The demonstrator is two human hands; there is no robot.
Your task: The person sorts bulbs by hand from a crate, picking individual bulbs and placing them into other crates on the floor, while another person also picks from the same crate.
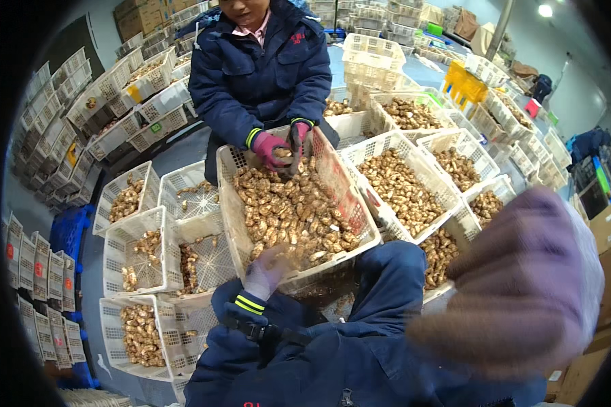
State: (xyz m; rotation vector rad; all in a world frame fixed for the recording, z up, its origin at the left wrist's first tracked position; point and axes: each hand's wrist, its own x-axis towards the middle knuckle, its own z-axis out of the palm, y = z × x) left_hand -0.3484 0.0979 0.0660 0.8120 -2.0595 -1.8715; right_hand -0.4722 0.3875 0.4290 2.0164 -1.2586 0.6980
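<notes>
A large white plastic crate (368, 245) stands tilted in front of me, heaped with small brown-and-cream bulbs or tubers (285, 210). At its near left corner is my left hand (268, 271) in a lilac glove, the fingertips over the bulbs and blurred. My right hand (516, 285), in a purple glove stained brown, is raised close on the right, away from the crate. Motion smears its fingers, and whatever it may hold cannot be made out. Across the crate, a co-worker's pink-gloved hands (282, 149) are among the bulbs at the far end.
Smaller crates with bulbs flank the big one, such as a left crate (108, 261) and a fuller right crate (448, 207). A co-worker (258, 68) in a navy jacket sits opposite. Stacked crates (44, 115) line the left, beside blue pallets (68, 230). Cardboard boxes (607, 264) stand far right.
</notes>
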